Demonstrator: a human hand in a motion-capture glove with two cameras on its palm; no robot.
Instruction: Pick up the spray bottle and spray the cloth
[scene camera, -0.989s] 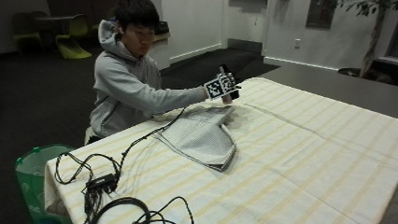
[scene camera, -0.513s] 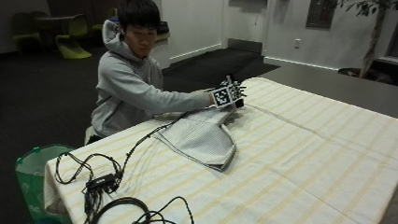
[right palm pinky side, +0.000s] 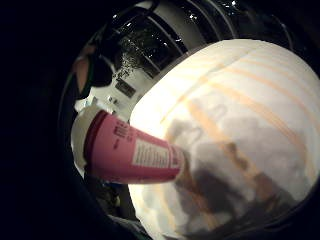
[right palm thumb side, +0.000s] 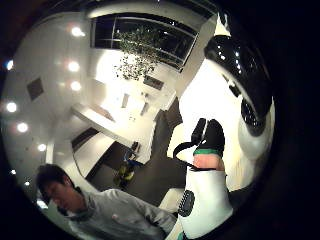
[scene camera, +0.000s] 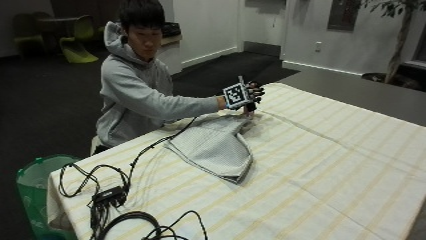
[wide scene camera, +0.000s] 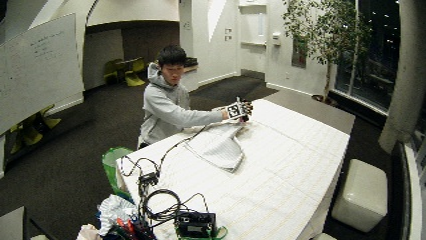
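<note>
Fingers (scene camera: 255, 93) of the gloved right hand (scene camera: 247, 98) look curled round the spray bottle (right palm pinky side: 131, 155); in the outside view only a sliver of the pink body shows below them, base at or just above the desk (scene camera: 346, 165). Can't tell if it's actually touching down.

Little-finger palm view: pink bottle body with its white label lies right across the palm, striped tablecloth directly beyond its base, bottle shadow close under it. So bottle is low, near the surface. Thumb-side view shows fingertips wrapped over something white with a green band; likely the bottle's top end, not sure.

Change: a second ago the hand was raised clear above the far corner of the cloth (scene camera: 214, 148). Half a second ago it was already dropping. Now it's lower again, at desk level just past the cloth's far end.

Reading: looks like the bottle is being brought down beside the cloth, grip not released. Either the spray is finished and this is the put-down, or it's a reposition before aiming. Can't see nozzle direction or any wet patch on the cloth, so no confirmation that a spray landed.

Cloth sits folded, on the person's side of the fingers, next to them.
</note>
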